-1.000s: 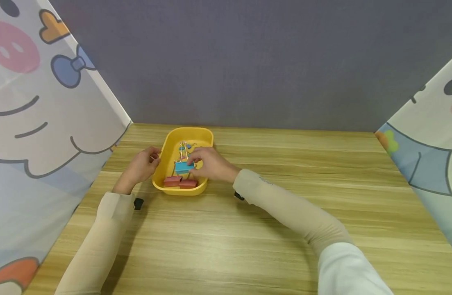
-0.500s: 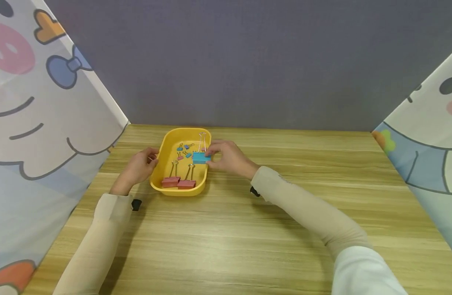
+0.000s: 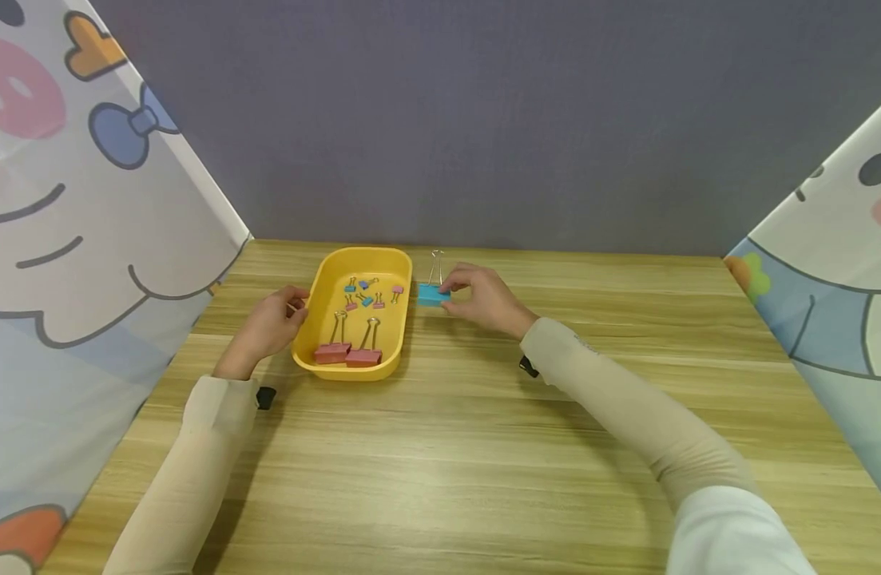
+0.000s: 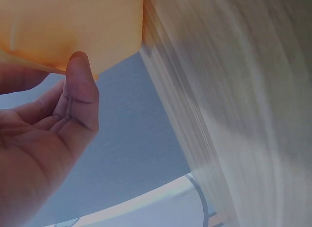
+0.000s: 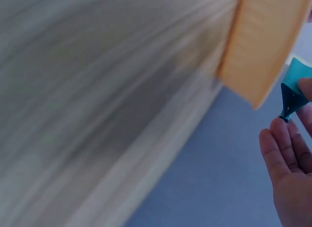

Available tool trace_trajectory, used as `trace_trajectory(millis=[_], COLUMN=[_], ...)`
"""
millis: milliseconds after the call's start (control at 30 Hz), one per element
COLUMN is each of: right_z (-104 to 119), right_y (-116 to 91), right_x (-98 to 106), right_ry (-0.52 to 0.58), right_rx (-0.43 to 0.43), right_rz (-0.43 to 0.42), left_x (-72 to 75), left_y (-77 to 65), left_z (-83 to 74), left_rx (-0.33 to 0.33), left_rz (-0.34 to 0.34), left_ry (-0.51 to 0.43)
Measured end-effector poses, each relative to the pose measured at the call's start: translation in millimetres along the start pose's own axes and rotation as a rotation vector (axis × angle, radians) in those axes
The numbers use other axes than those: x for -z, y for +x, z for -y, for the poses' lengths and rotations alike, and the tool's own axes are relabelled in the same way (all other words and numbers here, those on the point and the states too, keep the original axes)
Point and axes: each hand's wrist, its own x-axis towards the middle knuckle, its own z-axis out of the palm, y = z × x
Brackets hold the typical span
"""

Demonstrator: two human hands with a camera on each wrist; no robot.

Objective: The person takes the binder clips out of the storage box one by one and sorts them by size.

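Observation:
Between the thumb and fingers of my right hand (image 3: pixel 486 302) is a large blue binder clip (image 3: pixel 431 295), its wire handles pointing up. It is held just right of a yellow tray (image 3: pixel 357 371). In the right wrist view the blue clip's folded side (image 5: pixel 296 83) faces the camera. My left hand (image 3: pixel 271 323) pinches the tray's left rim; in the left wrist view a digit lies against the tray's outer wall (image 4: pixel 107 31). Inside the tray, two large red-pink binder clips (image 3: pixel 364 358) lie near the front, with several small blue and pink binder clips (image 3: pixel 378 303) farther back.
The tray stands on a wood-grain table (image 3: pixel 440 447), left of centre. A grey panel (image 3: pixel 483 128) rises behind the table, and cartoon-printed cloths (image 3: pixel 88 263) flank it. A small black wrist device (image 3: pixel 265 398) shows at the left wrist.
My right hand has lifted the blue binder clip from over the tray's middle and carried it right, past the rim. The clips underneath have come into view. My left hand stays at the rim.

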Motion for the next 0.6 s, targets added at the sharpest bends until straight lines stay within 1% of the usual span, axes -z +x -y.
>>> trace_trajectory(millis=[100, 300, 467, 600], right_z=[-11.5, -26.7, -37.9, -44.7], right_y=[-3.0, -4.4, -4.5, -2.9], right_x=[2.3, 2.7, 1.1, 0.8], right_ry=[-0.008, -0.052, -0.040, -0.034], right_rx=[-0.028, -0.043, -0.120, -0.143], right_rz=[0.025, 0.038, 0.076, 0.102], left_x=[0.1, 1.6, 1.6, 0.9], left_y=[0.2, 0.3, 1.1, 1.4], left_z=[-0.2, -0.2, -0.9, -0.6], left_rx=[0.003, 0.005, -0.003, -0.009], left_rz=[0.002, -0.002, -0.010, -0.014], left_ry=[0.004, 0.015, 0.019, 0.017])
